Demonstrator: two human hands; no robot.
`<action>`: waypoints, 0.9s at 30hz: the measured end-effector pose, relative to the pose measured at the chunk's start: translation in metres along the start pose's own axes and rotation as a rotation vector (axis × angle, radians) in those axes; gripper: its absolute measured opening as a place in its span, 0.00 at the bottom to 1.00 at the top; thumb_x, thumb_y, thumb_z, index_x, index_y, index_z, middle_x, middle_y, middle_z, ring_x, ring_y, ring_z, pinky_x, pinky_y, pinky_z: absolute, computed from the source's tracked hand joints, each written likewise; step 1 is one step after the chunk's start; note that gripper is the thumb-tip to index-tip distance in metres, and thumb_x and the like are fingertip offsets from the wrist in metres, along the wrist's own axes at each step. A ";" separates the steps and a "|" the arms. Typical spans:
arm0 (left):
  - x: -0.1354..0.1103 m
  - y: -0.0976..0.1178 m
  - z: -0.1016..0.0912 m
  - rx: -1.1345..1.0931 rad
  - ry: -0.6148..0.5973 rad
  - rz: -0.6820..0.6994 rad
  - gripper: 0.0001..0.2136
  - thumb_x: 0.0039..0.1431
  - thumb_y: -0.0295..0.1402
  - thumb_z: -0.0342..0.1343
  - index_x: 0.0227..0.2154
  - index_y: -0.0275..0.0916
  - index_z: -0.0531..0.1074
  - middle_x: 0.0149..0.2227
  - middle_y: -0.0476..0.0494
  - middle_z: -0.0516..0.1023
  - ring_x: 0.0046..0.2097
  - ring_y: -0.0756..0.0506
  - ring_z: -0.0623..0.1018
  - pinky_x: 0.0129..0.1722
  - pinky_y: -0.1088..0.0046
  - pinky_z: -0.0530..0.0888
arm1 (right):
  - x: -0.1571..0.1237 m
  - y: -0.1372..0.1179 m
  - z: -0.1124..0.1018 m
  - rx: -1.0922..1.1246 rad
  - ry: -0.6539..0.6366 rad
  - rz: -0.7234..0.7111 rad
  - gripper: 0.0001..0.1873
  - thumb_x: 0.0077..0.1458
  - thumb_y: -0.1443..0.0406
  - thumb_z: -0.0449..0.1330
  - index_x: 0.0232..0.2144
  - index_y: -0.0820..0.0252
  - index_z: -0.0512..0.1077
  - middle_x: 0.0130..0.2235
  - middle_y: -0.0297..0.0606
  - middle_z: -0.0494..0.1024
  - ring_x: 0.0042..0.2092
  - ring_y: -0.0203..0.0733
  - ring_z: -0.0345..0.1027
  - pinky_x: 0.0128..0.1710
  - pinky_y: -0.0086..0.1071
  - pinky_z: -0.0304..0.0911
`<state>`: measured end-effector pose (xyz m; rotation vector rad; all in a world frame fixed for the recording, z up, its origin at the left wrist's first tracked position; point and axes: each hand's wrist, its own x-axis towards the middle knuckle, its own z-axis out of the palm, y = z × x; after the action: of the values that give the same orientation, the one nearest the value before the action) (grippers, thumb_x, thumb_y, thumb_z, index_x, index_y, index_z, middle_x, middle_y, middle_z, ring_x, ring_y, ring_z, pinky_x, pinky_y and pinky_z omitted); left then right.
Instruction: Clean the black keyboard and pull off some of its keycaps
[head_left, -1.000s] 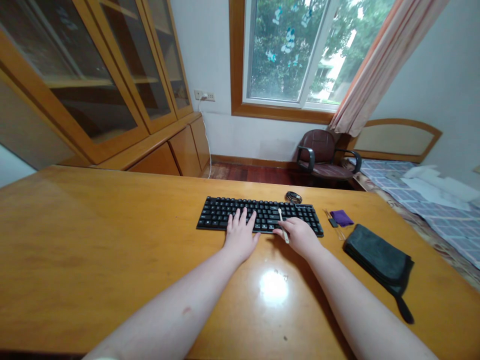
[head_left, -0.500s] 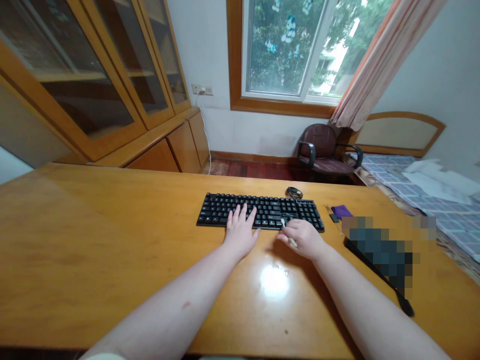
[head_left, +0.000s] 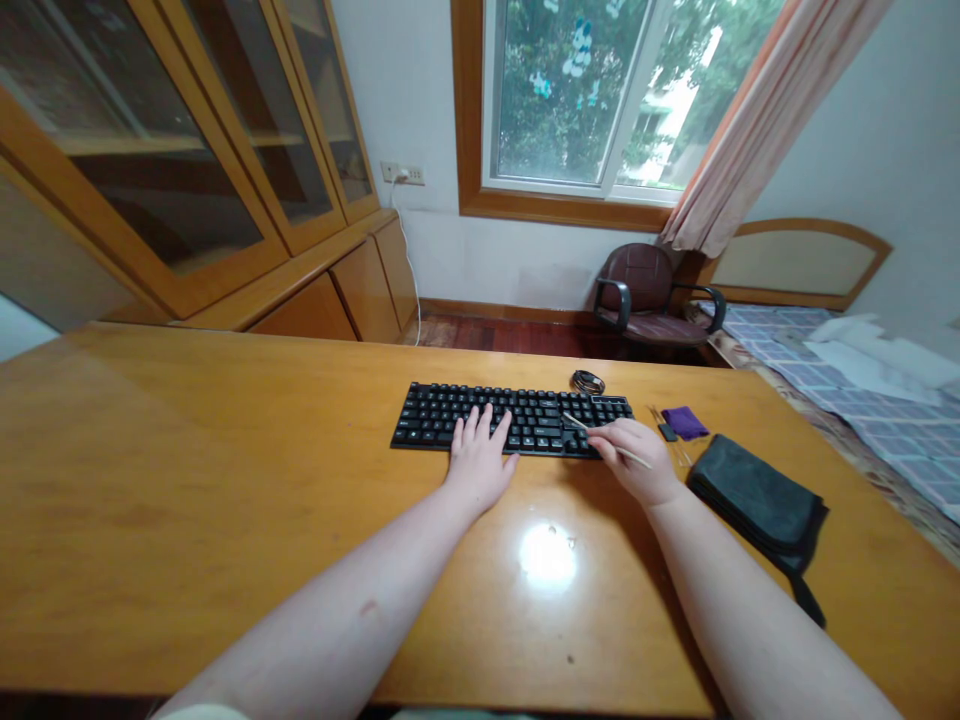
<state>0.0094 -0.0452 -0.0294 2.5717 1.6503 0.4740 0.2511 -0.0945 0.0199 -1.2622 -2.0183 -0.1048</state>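
A black keyboard [head_left: 427,425] lies flat on the wooden desk, its long side facing me. My left hand [head_left: 480,460] rests on its lower middle keys with the fingers spread. In my right hand [head_left: 634,455], over the keyboard's right end, is a thin pale stick that looks like a cotton swab [head_left: 626,454], pinched between thumb and fingers. The swab's tip points left, at the keys between the main block and the number pad. My right hand hides part of the number pad.
Behind the keyboard lies a coiled black cable [head_left: 587,382]. To the right are a purple cloth [head_left: 685,422], a small dark block [head_left: 667,432], several thin sticks, and a dark pouch [head_left: 757,495] with a strap. Beyond the desk [head_left: 225,480] stands an office chair [head_left: 637,285].
My right hand has moved slightly right and turned, so the swab now lies at a lower slant with more of it showing. My left hand stays on the keys.
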 end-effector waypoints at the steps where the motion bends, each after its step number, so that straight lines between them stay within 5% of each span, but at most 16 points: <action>1: 0.000 0.000 0.000 0.003 -0.001 0.000 0.30 0.55 0.44 0.50 0.60 0.45 0.53 0.63 0.39 0.51 0.64 0.36 0.50 0.60 0.53 0.47 | 0.001 0.000 0.003 0.001 -0.044 -0.003 0.11 0.57 0.61 0.54 0.29 0.58 0.75 0.28 0.40 0.76 0.29 0.38 0.67 0.32 0.31 0.62; 4: 0.000 0.001 -0.001 0.016 -0.012 -0.003 0.30 0.55 0.45 0.49 0.60 0.45 0.52 0.64 0.39 0.51 0.64 0.36 0.50 0.60 0.54 0.46 | 0.002 -0.001 0.006 -0.018 -0.109 -0.045 0.14 0.57 0.61 0.52 0.24 0.59 0.73 0.24 0.38 0.73 0.27 0.36 0.66 0.28 0.30 0.60; 8: 0.000 0.001 -0.002 0.043 -0.034 -0.013 0.30 0.55 0.46 0.48 0.61 0.47 0.51 0.64 0.41 0.50 0.64 0.38 0.49 0.61 0.55 0.46 | 0.000 -0.002 -0.002 -0.020 0.032 -0.055 0.16 0.57 0.62 0.52 0.21 0.59 0.71 0.20 0.37 0.71 0.24 0.36 0.64 0.26 0.30 0.59; 13: 0.000 0.000 -0.003 0.052 -0.055 -0.004 0.31 0.56 0.47 0.47 0.61 0.47 0.49 0.64 0.41 0.49 0.64 0.37 0.49 0.61 0.55 0.46 | -0.003 0.013 -0.006 0.114 0.134 0.309 0.13 0.56 0.60 0.52 0.25 0.58 0.70 0.23 0.36 0.74 0.25 0.38 0.67 0.27 0.30 0.61; 17: 0.000 -0.001 -0.003 0.043 -0.049 -0.004 0.30 0.56 0.46 0.48 0.61 0.47 0.50 0.64 0.41 0.49 0.64 0.37 0.48 0.61 0.55 0.46 | -0.001 0.033 -0.003 0.288 0.080 0.534 0.15 0.54 0.56 0.53 0.24 0.59 0.69 0.23 0.36 0.74 0.25 0.38 0.65 0.25 0.29 0.59; 22: 0.000 0.000 -0.004 0.035 -0.059 -0.012 0.30 0.55 0.46 0.48 0.61 0.47 0.50 0.64 0.40 0.49 0.64 0.37 0.48 0.61 0.55 0.46 | 0.006 0.035 -0.006 0.270 -0.092 0.608 0.17 0.54 0.55 0.52 0.22 0.60 0.70 0.22 0.35 0.73 0.24 0.36 0.62 0.24 0.29 0.56; 27: 0.001 0.000 -0.004 0.040 -0.060 -0.010 0.30 0.56 0.46 0.48 0.61 0.47 0.50 0.64 0.41 0.49 0.64 0.37 0.48 0.61 0.55 0.46 | 0.009 0.028 -0.010 0.117 0.054 0.629 0.19 0.54 0.55 0.51 0.18 0.60 0.68 0.21 0.36 0.72 0.25 0.37 0.63 0.26 0.30 0.55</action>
<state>0.0083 -0.0449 -0.0252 2.5771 1.6697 0.3633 0.2769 -0.0780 0.0245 -1.7289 -1.4760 0.2706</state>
